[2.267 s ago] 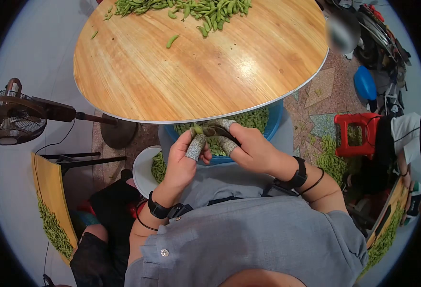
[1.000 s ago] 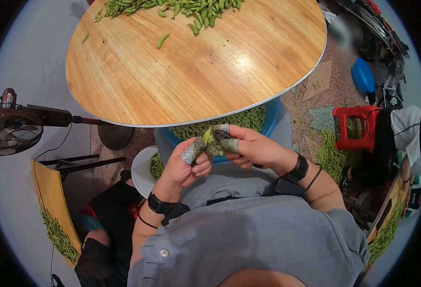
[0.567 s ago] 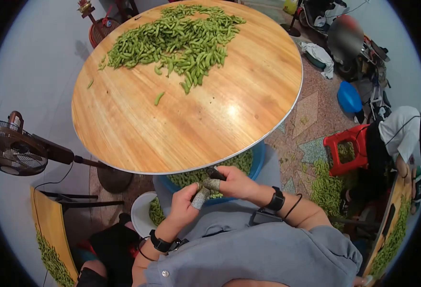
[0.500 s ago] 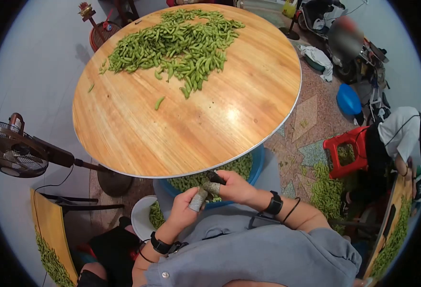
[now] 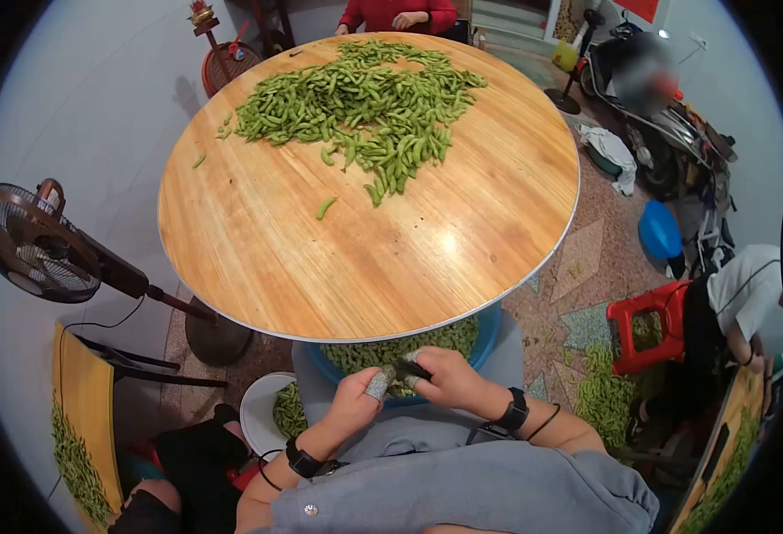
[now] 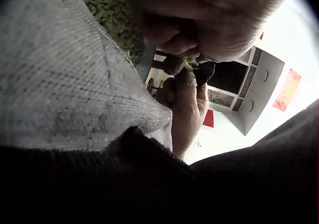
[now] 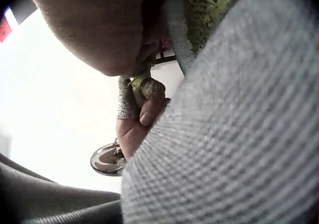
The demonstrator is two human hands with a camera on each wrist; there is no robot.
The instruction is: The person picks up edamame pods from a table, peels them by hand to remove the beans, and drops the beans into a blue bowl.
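Both hands meet low over a blue basin of green beans, below the near edge of the round table. My left hand pinches a green bean pod between thumb and finger, seen in the right wrist view. Grey speckled wraps cover the working fingertips of both hands. My right hand is close against the left, its fingers curled round a small dark object, whose kind I cannot tell. In the left wrist view the right fingertips reach the pod, and the left hand's back hides part of it.
A heap of pods lies on the round wooden table. A white bucket with pods stands left, near a fan. To the right are a red stool, floor pods and seated people.
The head view has tilted up, showing more of the table and a red-sleeved person beyond. The hands stay together over the basin; the wrapped fingers have shifted around the pod.
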